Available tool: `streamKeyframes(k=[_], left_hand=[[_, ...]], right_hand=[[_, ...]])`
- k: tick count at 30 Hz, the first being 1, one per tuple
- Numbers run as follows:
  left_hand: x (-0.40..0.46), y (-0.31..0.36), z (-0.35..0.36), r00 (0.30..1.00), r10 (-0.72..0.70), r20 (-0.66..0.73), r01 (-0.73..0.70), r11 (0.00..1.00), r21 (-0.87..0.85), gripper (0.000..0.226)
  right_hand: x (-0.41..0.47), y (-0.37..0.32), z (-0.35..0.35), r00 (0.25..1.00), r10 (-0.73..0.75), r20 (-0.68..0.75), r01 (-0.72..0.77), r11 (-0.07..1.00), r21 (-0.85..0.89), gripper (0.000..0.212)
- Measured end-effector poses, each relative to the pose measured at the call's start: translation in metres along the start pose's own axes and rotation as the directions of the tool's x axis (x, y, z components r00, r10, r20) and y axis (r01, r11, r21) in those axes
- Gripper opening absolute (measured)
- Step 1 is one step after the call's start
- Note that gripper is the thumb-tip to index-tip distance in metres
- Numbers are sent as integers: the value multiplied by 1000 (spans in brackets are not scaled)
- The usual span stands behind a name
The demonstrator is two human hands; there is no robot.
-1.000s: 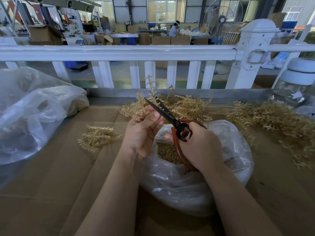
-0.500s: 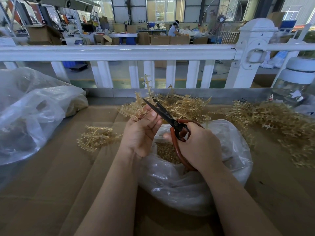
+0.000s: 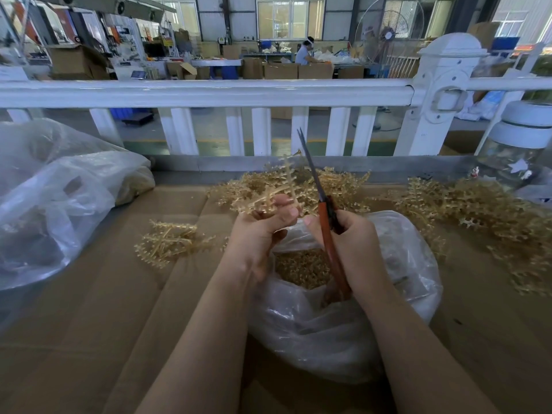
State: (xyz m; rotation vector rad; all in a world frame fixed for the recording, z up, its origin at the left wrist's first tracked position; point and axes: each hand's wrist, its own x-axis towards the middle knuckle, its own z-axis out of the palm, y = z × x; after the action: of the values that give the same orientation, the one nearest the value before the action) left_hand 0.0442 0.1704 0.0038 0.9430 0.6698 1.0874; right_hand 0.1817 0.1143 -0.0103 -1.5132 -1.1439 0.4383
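Note:
My left hand (image 3: 263,231) grips a golden plastic sprig (image 3: 268,192) above the mouth of a clear plastic bag (image 3: 343,330) holding small golden cut pieces (image 3: 301,268). My right hand (image 3: 355,243) holds red-handled scissors (image 3: 324,216) upright, blades together and pointing up toward the white railing. The two hands sit close together over the bag. The scissors' lower handle loop dips into the bag opening.
Piles of golden sprigs lie behind the hands (image 3: 328,186), at the right (image 3: 493,216) and a small bunch at the left (image 3: 170,243). A large clear bag (image 3: 53,198) sits far left. A white railing (image 3: 209,91) bounds the cardboard-covered table (image 3: 119,324). A white-lidded jar (image 3: 519,144) stands far right.
The scissors swung from pointing left across the sprig, blades apart, to upright with blades together. My left hand turned the sprig, which now leans left.

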Motion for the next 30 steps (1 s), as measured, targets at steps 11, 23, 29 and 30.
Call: streamKeyframes(k=[11, 23, 29, 30], left_hand=[[-5, 2, 0, 993, 26, 112, -35, 996, 77, 37], [-2, 18, -20, 976, -105, 189, 105, 994, 10, 61], [-12, 14, -5, 972, -148, 184, 123, 982, 142, 10], [-13, 15, -3, 975, -141, 172, 117, 983, 145, 9]], right_hand=[[3, -1, 0, 998, 69, -3, -66, 975, 212, 18], [4, 0, -3, 996, 84, 24, -87, 969, 231, 20], [3, 0, -2, 998, 26, 66, -38, 980, 195, 18], [3, -1, -2, 997, 23, 69, -35, 981, 192, 18]])
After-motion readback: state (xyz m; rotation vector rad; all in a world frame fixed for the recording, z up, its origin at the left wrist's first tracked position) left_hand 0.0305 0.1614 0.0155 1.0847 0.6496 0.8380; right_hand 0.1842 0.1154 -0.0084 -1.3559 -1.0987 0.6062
